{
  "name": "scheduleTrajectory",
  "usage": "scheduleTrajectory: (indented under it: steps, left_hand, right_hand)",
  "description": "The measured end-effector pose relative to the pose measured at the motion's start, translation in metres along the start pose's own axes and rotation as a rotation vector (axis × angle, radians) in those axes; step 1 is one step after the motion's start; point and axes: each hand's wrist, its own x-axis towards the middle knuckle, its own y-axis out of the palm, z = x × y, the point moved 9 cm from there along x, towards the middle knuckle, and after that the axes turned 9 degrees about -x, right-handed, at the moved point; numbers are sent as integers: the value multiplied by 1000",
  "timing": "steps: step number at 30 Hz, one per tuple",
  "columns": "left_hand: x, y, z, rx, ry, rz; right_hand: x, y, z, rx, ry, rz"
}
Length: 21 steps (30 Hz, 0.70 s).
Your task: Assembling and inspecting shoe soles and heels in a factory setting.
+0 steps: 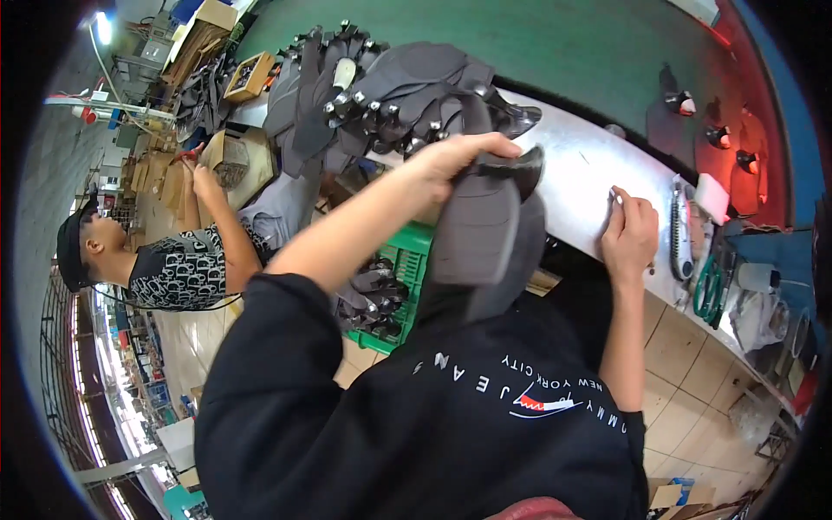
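My left hand (472, 160) is closed around the heel end of dark grey shoe soles (475, 230) with glossy black heels, held up in front of my chest. They look like two, one overlapping the other, and are slightly blurred. Over the metal worktable (576, 165), near its front edge, is my right hand (631, 234). Its fingers are bent and pressed together; whatever is at their tips is too small to name. Beyond my left hand, a heap of similar grey soles (416, 74) with shiny heels covers the table's left part.
A green conveyor belt (555, 43) runs behind the table, with heeled soles (672, 108) under red light. A utility knife (682, 234) and green-handled scissors (709, 290) lie at right. Below left stands a green crate (406, 260) of soles. A co-worker (178, 260) works at left.
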Motion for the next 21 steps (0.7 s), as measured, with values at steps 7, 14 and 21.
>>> scheduleTrajectory:
  steps: [7, 14, 21]
  left_hand:
    - [83, 45, -26, 304, 356, -2]
    - [82, 45, -87, 954, 727, -430]
    - [103, 5, -108, 815, 885, -317]
  right_hand:
    - [-32, 26, -85, 505, 603, 231]
    - [-25, -37, -70, 47, 452, 368]
    - [-46, -80, -47, -24, 249, 574]
